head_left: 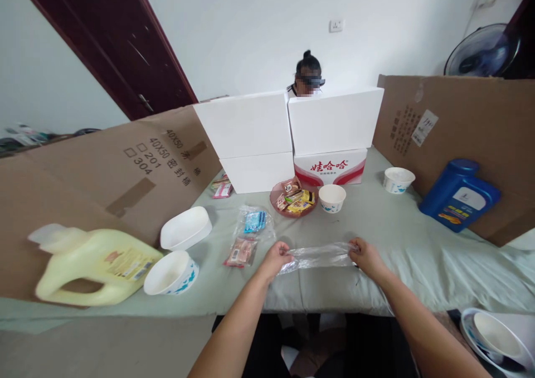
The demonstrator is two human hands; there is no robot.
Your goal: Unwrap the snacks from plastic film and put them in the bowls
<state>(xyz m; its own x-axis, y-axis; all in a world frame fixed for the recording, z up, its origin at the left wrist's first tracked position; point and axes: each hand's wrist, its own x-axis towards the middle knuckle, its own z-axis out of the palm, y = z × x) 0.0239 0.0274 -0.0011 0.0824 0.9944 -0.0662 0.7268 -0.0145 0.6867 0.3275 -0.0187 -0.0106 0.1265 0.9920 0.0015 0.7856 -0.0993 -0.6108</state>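
So on your far left there's a pale yellow jug (125, 261) lying over on its side, with a white oblong dish (196, 237) and a blue-patterned bowl (186, 279) just beside it. Next over, a brownish snack pack (241, 251) lies flat, with a blue packet (254, 222) in clear wrap right behind it. Then your left hand (273, 260), thumb and fingers pinched together on one end of a clear plastic piece (320, 257). That plastic is stretched between your hands, near the table's front edge. Behind it sits a reddish plate (273, 198) full of wrapped snacks, with a bowl (333, 204) at its right side. Your right hand (370, 259) has the plastic's other end, fingers closed up tight too. Further right you've got another patterned bowl (397, 187), then a blue jug (460, 197) leaning against the cardboard (472, 121).
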